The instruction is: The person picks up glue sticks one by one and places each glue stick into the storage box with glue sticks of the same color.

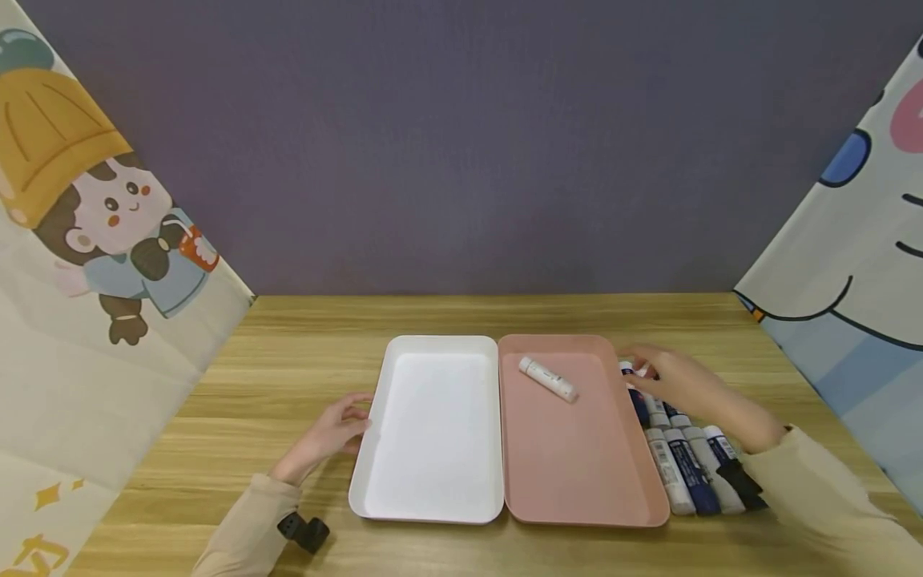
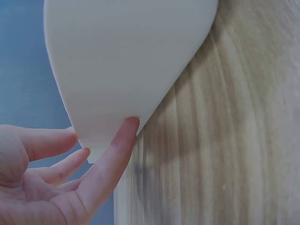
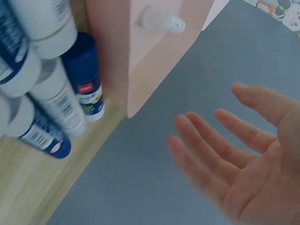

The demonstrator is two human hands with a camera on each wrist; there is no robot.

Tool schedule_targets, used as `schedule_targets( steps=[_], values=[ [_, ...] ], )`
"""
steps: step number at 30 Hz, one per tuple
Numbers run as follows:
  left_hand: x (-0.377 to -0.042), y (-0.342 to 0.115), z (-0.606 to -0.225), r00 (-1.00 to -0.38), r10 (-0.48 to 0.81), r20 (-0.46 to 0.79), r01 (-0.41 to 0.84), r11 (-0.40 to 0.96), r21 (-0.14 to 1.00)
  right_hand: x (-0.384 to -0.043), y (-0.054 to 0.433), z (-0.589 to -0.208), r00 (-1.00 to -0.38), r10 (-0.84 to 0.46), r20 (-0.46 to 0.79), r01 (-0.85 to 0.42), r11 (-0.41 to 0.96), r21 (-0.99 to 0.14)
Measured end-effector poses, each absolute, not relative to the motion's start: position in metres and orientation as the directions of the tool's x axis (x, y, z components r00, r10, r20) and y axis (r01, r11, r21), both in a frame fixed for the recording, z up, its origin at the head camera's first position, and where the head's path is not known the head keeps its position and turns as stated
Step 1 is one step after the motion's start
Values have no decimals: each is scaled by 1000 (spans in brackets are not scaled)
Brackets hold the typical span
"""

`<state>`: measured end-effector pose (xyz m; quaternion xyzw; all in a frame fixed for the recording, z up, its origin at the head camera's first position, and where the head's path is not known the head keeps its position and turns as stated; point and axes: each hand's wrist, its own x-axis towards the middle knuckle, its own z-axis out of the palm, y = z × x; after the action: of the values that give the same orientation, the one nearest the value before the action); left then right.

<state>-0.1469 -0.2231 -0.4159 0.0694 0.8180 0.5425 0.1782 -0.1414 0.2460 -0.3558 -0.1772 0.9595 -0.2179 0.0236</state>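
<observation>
My left hand is at the left side of the white tray; in the left wrist view its fingertips touch the tray's outer wall, fingers fairly straight. On the right, my right hand hovers over the glue sticks beside the pink tray. The right wrist view shows its fingers spread and relaxed with nothing between them. Below lie a blue glue stick and a white glue stick, close to the pink tray's outer wall. Another white glue stick lies slantwise inside the pink tray.
The two trays stand side by side on the wooden table. Several blue and white glue sticks lie in two rows right of the pink tray, partly covered by the right arm. A grey-purple panel rises behind the table, with cartoon-printed cloths at both sides.
</observation>
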Motion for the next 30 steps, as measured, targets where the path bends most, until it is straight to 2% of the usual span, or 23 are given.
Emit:
schedule_targets(
  steps=[12, 30],
  values=[
    [-148, -224, -416, -926, 303, -224, -88, 404, 910, -122, 280, -359, -962, -271, 17, -248, 852, -461],
    [-145, -224, -415, -930, 294, -223, -94, 396, 913, -97, 322, -383, -971, -238, 33, -229, 875, -427]
  ],
)
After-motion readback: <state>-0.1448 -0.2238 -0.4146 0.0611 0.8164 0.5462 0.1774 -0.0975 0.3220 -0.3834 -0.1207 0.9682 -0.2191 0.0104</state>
